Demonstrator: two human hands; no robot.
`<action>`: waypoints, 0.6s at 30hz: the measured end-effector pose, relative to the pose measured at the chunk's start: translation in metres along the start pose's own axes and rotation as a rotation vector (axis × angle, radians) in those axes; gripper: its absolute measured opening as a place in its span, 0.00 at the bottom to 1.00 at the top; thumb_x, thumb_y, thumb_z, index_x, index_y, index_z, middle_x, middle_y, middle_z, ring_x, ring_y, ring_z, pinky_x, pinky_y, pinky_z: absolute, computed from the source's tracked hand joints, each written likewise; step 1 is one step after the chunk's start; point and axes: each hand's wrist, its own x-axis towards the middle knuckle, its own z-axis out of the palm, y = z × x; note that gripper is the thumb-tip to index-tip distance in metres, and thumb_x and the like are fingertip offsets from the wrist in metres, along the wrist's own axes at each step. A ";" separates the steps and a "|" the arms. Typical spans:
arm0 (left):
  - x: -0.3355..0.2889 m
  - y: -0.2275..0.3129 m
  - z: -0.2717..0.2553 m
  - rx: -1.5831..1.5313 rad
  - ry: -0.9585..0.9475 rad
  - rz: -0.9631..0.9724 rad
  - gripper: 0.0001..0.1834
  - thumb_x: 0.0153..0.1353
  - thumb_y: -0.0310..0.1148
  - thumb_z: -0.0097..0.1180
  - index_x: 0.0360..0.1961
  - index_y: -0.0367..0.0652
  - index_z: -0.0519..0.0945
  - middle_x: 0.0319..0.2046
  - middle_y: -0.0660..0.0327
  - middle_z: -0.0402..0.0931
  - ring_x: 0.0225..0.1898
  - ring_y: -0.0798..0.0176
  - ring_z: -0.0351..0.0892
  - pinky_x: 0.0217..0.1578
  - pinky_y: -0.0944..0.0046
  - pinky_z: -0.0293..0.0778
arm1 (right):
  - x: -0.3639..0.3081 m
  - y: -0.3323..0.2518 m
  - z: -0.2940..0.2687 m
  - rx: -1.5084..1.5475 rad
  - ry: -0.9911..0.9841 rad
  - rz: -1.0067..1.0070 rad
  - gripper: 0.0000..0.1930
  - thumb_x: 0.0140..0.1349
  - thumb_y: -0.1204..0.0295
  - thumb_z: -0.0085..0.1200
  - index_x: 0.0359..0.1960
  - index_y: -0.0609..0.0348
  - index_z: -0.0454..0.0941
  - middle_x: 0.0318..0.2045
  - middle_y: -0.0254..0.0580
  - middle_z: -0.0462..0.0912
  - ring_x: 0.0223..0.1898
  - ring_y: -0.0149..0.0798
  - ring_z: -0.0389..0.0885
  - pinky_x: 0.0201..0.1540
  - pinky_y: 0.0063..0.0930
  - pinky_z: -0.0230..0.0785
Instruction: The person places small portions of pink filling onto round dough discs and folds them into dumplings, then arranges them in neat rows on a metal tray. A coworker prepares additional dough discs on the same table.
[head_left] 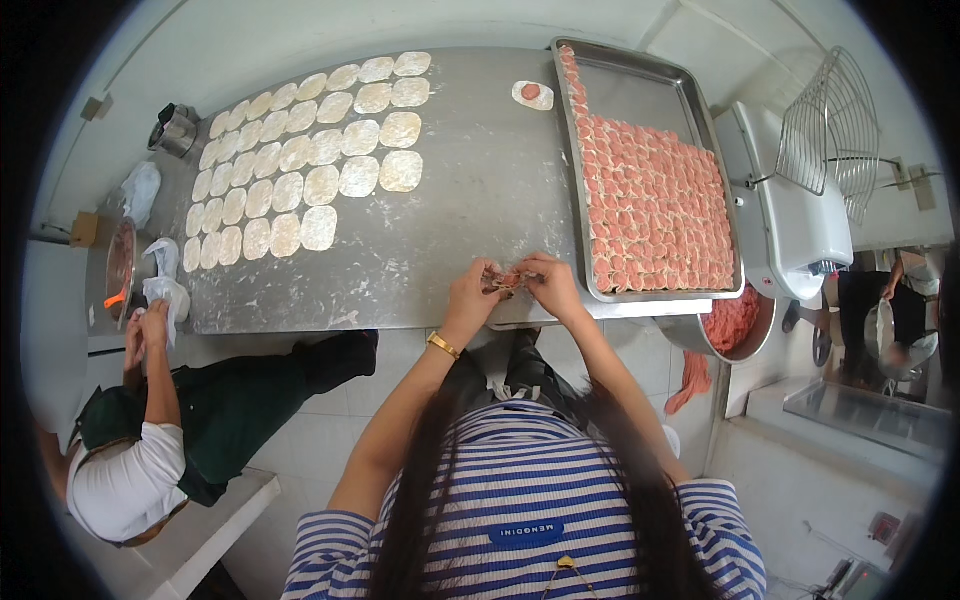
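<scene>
At the table's near edge, my left hand point(480, 292) and my right hand point(550, 281) meet with fingers closed around a small dumpling point(506, 281). Pink meat filling shows between the fingertips; the rest of its wrapper is mostly hidden. Rows of flat, floured dough wrappers point(294, 152) lie to the left on the steel table point(470, 180). Towards the back, one wrapper with a dab of meat point(532, 95) lies apart from them. On the right stands a metal tray point(645, 90), largely filled with open-topped meat dumplings point(655, 215).
A steel bowl of minced meat point(735, 325) sits below the tray's near right corner. Beyond the tray is a white machine point(785, 200) with wire racks point(815, 120). A co-worker point(140, 440) handles a white cloth at the far left, beside pots.
</scene>
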 end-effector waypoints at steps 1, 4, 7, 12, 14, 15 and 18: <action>0.000 -0.003 0.002 -0.041 0.008 0.037 0.21 0.46 0.22 0.64 0.43 0.39 0.74 0.31 0.56 0.80 0.33 0.62 0.82 0.35 0.66 0.77 | 0.001 -0.002 -0.002 -0.002 -0.002 -0.019 0.17 0.42 0.87 0.55 0.37 0.63 0.79 0.34 0.43 0.79 0.32 0.40 0.79 0.34 0.27 0.71; -0.001 -0.005 0.003 -0.045 0.010 0.030 0.22 0.46 0.23 0.65 0.44 0.39 0.75 0.31 0.54 0.81 0.32 0.59 0.83 0.34 0.64 0.77 | -0.001 -0.013 -0.008 -0.044 0.014 0.001 0.19 0.40 0.86 0.54 0.39 0.62 0.79 0.35 0.46 0.79 0.33 0.45 0.79 0.34 0.31 0.71; -0.005 0.010 -0.002 0.114 -0.001 0.051 0.20 0.45 0.23 0.65 0.42 0.38 0.76 0.31 0.53 0.81 0.32 0.60 0.83 0.33 0.65 0.77 | -0.011 -0.018 -0.012 -0.068 0.005 0.058 0.21 0.39 0.86 0.53 0.41 0.62 0.78 0.35 0.47 0.78 0.34 0.49 0.78 0.35 0.34 0.71; -0.001 0.015 0.003 0.126 -0.045 0.043 0.16 0.44 0.23 0.66 0.38 0.37 0.79 0.30 0.53 0.81 0.32 0.61 0.83 0.34 0.66 0.77 | -0.013 -0.011 -0.002 -0.117 0.036 0.024 0.19 0.39 0.86 0.54 0.38 0.63 0.77 0.35 0.48 0.77 0.36 0.51 0.77 0.36 0.36 0.70; 0.002 0.012 0.003 0.085 -0.093 0.023 0.18 0.44 0.24 0.67 0.40 0.37 0.79 0.31 0.54 0.81 0.33 0.63 0.83 0.34 0.66 0.77 | -0.008 -0.010 -0.001 -0.103 0.036 0.036 0.18 0.39 0.86 0.54 0.36 0.63 0.78 0.34 0.48 0.77 0.36 0.52 0.77 0.37 0.37 0.70; 0.002 0.011 0.003 0.082 -0.112 0.013 0.18 0.44 0.24 0.67 0.40 0.37 0.79 0.30 0.54 0.81 0.33 0.62 0.83 0.34 0.67 0.77 | -0.006 -0.007 -0.001 -0.112 0.052 -0.023 0.17 0.40 0.86 0.54 0.36 0.63 0.78 0.33 0.47 0.77 0.33 0.49 0.77 0.35 0.34 0.70; 0.005 0.016 0.002 0.076 -0.142 0.028 0.18 0.44 0.24 0.67 0.38 0.36 0.79 0.29 0.54 0.81 0.33 0.62 0.83 0.34 0.67 0.77 | -0.005 -0.005 -0.005 -0.126 0.092 -0.094 0.15 0.41 0.86 0.54 0.35 0.63 0.79 0.31 0.46 0.78 0.29 0.47 0.77 0.32 0.32 0.70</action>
